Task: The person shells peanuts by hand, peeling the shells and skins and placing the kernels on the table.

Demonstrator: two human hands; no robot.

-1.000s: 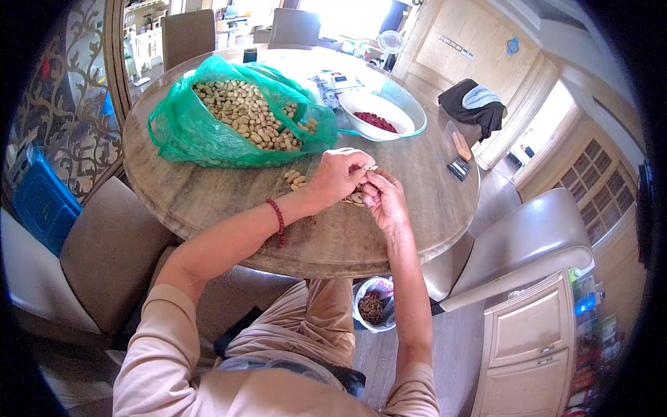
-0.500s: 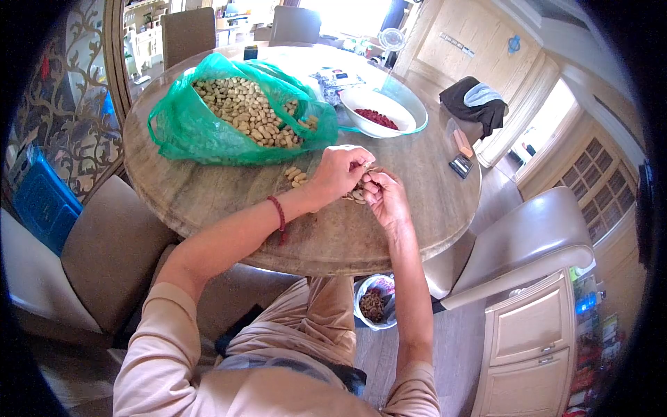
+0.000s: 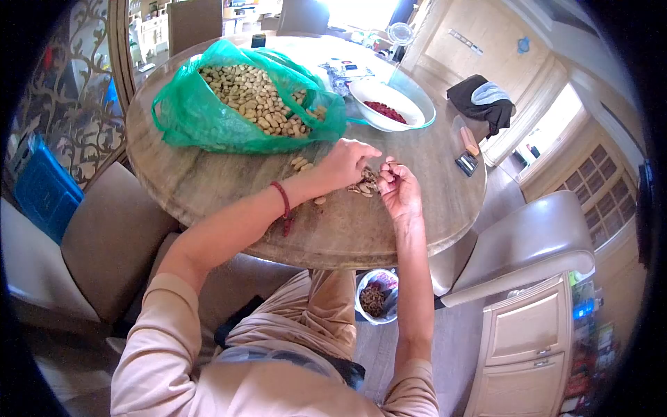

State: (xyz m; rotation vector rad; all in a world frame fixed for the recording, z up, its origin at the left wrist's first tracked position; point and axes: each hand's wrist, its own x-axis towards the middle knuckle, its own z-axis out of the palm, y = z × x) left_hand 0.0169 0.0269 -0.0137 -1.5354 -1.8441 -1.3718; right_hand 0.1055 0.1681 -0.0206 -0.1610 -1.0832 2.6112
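My left hand (image 3: 347,164) hovers over the table with its index finger pointing right and the other fingers curled; what it holds, if anything, is hidden. My right hand (image 3: 399,186) is closed, with small dark red kernels at its fingertips. Beneath and between the hands lies a pile of peanut shells (image 3: 364,183). Several unshelled peanuts (image 3: 301,164) rest left of my left hand, and a single peanut (image 3: 319,201) lies nearer the edge. Behind them a green plastic bag (image 3: 208,125) stands open, full of peanuts (image 3: 250,97). A white bowl (image 3: 415,111) holds red kernels (image 3: 384,111).
The round table (image 3: 208,187) has a clear package (image 3: 345,73) and a dark jar (image 3: 258,40) at the back. A dark box (image 3: 466,163) lies at the right edge. A lined bin (image 3: 376,297) with shells stands on the floor below. Chairs (image 3: 528,236) surround the table.
My hands have moved apart, the right one slightly to the right. Red kernels now show at its fingertips. One peanut is now visible beside my left wrist. The whole view has shifted slightly.
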